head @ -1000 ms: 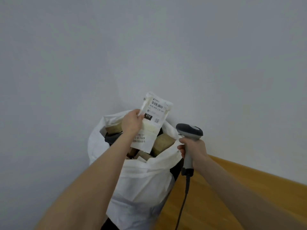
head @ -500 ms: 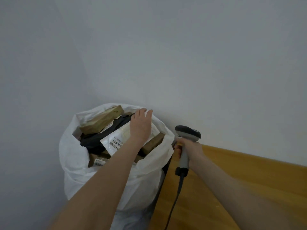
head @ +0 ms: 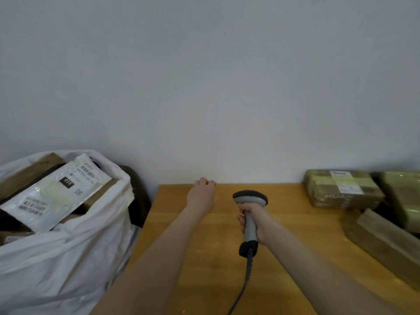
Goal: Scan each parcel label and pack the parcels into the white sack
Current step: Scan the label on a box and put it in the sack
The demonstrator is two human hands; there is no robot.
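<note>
Between parcels: left hand (head: 201, 196) empty, fingers slack; right hand (head: 255, 220) grasps barcode scanner (head: 250, 198). Next, likely: taped box (head: 343, 189), well right of those fingers.

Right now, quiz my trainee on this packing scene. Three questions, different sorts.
1. True or false: the left hand holds a parcel.
2. The right hand grips: A) scanner, B) tape roll, C) marker pen?
3. Fill in: the white labelled pouch lies on top inside the white ____.
Key: 1 false, the left hand holds nothing. 2 A. 3 sack.
</note>
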